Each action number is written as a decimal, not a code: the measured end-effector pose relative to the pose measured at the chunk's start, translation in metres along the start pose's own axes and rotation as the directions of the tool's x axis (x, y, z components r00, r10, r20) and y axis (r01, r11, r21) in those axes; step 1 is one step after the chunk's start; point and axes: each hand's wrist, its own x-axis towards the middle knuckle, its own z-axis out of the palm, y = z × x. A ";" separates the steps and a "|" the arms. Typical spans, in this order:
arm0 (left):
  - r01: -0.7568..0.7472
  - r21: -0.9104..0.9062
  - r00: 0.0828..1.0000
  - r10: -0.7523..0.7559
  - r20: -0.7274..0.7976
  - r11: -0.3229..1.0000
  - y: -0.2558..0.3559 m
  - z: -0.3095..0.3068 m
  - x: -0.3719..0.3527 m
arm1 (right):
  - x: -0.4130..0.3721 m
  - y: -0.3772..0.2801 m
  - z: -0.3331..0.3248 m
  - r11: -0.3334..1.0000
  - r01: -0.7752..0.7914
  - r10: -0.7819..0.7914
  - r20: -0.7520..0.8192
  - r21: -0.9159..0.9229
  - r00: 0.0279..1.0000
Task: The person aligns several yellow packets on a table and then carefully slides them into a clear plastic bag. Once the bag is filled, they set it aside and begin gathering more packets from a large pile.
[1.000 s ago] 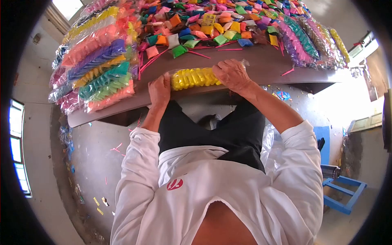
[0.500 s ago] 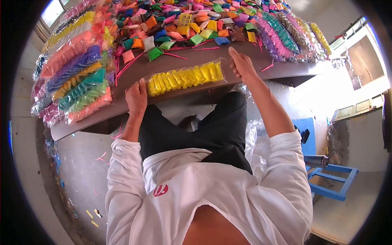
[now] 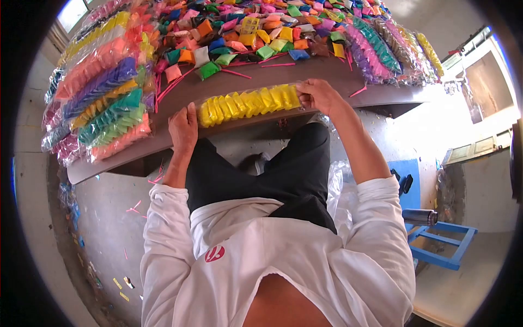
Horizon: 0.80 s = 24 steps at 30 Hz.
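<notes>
A long clear plastic bag of yellow packets lies along the near edge of the brown table, the packets lined up in a row inside it. My left hand grips the bag's left end, thumb on top and fingers curled at the table edge. At the other end, my right hand pinches the bag's right end between thumb and bent fingers. The bag stretches between both hands, slightly higher on the right.
Loose coloured packets are heaped across the back of the table. Filled bags are stacked at the left, and more bags lie at the right. Pink strips are scattered in front of the heap. A blue stool stands at my right.
My right hand, earlier raised apart from the bag with its thumb up, has come down and closed on the bag's right end. The left hand keeps its grip.
</notes>
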 end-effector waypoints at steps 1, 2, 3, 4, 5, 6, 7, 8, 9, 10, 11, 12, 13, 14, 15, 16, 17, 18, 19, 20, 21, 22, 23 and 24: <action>-0.002 -0.002 1.000 0.002 -0.004 1.000 0.000 0.000 0.000 | -0.001 0.001 0.001 1.000 -0.001 0.001 -0.003 0.006 1.000; -0.006 -0.005 1.000 0.006 -0.008 1.000 0.001 0.000 0.000 | -0.001 0.002 0.000 0.999 -0.002 0.001 -0.020 -0.049 1.000; -0.003 -0.001 1.000 0.003 -0.003 1.000 0.001 -0.001 0.000 | -0.002 0.002 -0.001 0.995 -0.003 -0.001 -0.039 -0.104 0.999; -0.001 0.002 1.000 0.001 0.001 1.000 0.002 -0.001 0.000 | -0.002 0.003 -0.003 0.987 -0.006 -0.003 -0.058 -0.158 0.998; 0.001 0.006 1.000 -0.001 0.007 1.000 0.002 -0.002 0.000 | -0.002 0.004 -0.003 0.979 0.001 -0.014 -0.065 -0.204 0.998; -0.005 0.014 1.000 0.005 0.009 1.000 0.002 -0.001 0.000 | -0.002 0.005 -0.004 0.968 0.006 -0.025 -0.071 -0.249 0.997; -0.010 0.021 1.000 0.009 0.011 1.000 0.001 0.000 0.000 | -0.001 0.006 -0.004 0.956 0.012 -0.036 -0.075 -0.294 0.997; -0.013 0.030 1.000 0.013 0.012 0.999 0.001 0.001 0.000 | 0.001 0.006 -0.004 0.931 0.005 -0.035 -0.077 -0.365 0.996; -0.024 0.053 1.000 0.023 0.015 0.998 0.000 0.001 0.000 | 0.004 0.006 -0.004 0.902 -0.003 -0.035 -0.079 -0.432 0.996; -0.035 0.076 0.999 0.034 0.020 0.997 -0.001 0.002 0.000 | 0.007 0.008 -0.003 0.868 -0.012 -0.034 -0.082 -0.497 0.996; -0.047 0.096 0.999 0.045 0.025 0.994 0.000 0.003 0.000 | 0.008 0.010 -0.003 0.876 -0.004 -0.037 -0.074 -0.482 0.997; -0.056 0.089 0.998 0.053 0.029 0.994 0.001 0.003 -0.001 | 0.008 0.012 -0.001 0.885 0.003 -0.039 -0.068 -0.466 0.997; -0.065 0.081 0.998 0.063 0.029 0.995 0.002 0.002 0.000 | 0.007 0.012 -0.002 0.891 0.013 -0.046 -0.063 -0.453 0.997; -0.077 0.074 0.997 0.075 0.024 0.994 0.004 0.001 0.002 | 0.005 0.010 -0.002 0.903 0.006 -0.039 -0.067 -0.430 0.997; -0.069 0.061 0.997 0.068 0.023 0.996 0.003 0.001 0.001 | 0.002 0.008 -0.001 0.914 0.002 -0.033 -0.070 -0.406 0.997; -0.061 0.049 0.998 0.060 0.022 0.997 0.001 0.003 0.000 | 0.000 0.005 0.001 0.925 -0.001 -0.028 -0.071 -0.381 0.997; -0.054 0.036 0.998 0.054 0.020 0.998 -0.001 0.004 0.001 | 0.001 0.005 0.000 0.926 0.010 -0.046 -0.086 -0.377 0.995; -0.071 0.030 0.997 0.070 0.012 0.997 -0.001 0.002 0.003 | 0.003 0.006 -0.001 0.927 0.023 -0.065 -0.101 -0.375 0.993; -0.083 0.024 0.997 0.083 0.007 0.996 0.000 0.002 0.003 | 0.005 0.007 -0.003 0.927 0.031 -0.080 -0.114 -0.375 0.990; -0.091 0.019 0.996 0.091 0.007 0.996 -0.001 0.003 0.002 | 0.005 0.011 -0.007 0.905 0.089 -0.162 -0.145 -0.417 0.976; -0.083 0.019 0.996 0.082 0.022 0.996 0.001 0.002 0.002 | 0.000 0.012 -0.005 0.878 0.140 -0.241 -0.170 -0.459 0.956; -0.072 0.020 0.997 0.071 0.035 0.997 0.002 -0.001 0.003 | -0.003 0.011 -0.004 0.844 0.188 -0.319 -0.189 -0.502 0.929; -0.061 0.022 0.997 0.059 0.053 0.998 0.003 -0.003 0.001 | -0.006 0.010 -0.002 0.782 0.243 -0.416 -0.191 -0.574 0.889; -0.053 0.018 0.997 0.051 0.059 0.998 0.001 -0.002 -0.001 | -0.012 0.009 -0.001 0.712 0.288 -0.508 -0.186 -0.640 0.841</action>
